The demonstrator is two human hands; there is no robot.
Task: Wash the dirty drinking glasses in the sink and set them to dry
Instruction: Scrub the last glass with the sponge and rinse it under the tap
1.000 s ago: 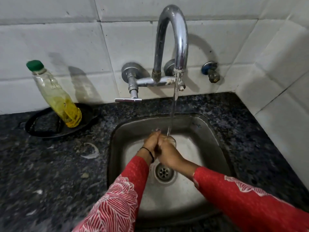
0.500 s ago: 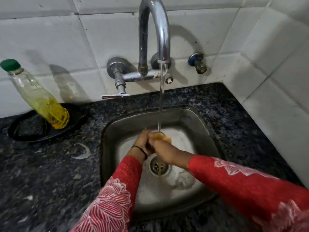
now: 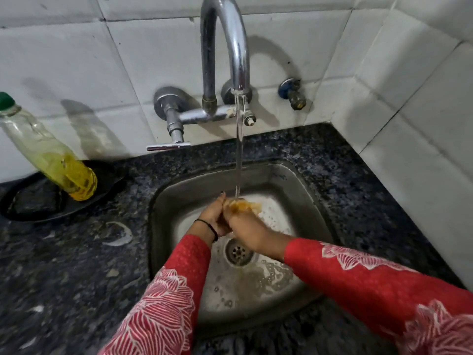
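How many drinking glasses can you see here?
1: a glass held in both hands under the running water over the sink. The hands or sleeves might hide others.

Both arms reach forward and converge, red patterned sleeves to the forearms, wrists bare; a thin black band sits on the left wrist. Left hand (image 3: 213, 218) has fingers curled upward and thumb side toward the right hand, pressed against it. Right hand (image 3: 247, 226) lies knuckles up, fingers wrapped closed around a glass (image 3: 243, 204) with yellowish contents; how much the left hand's own grip is closed cannot be told.
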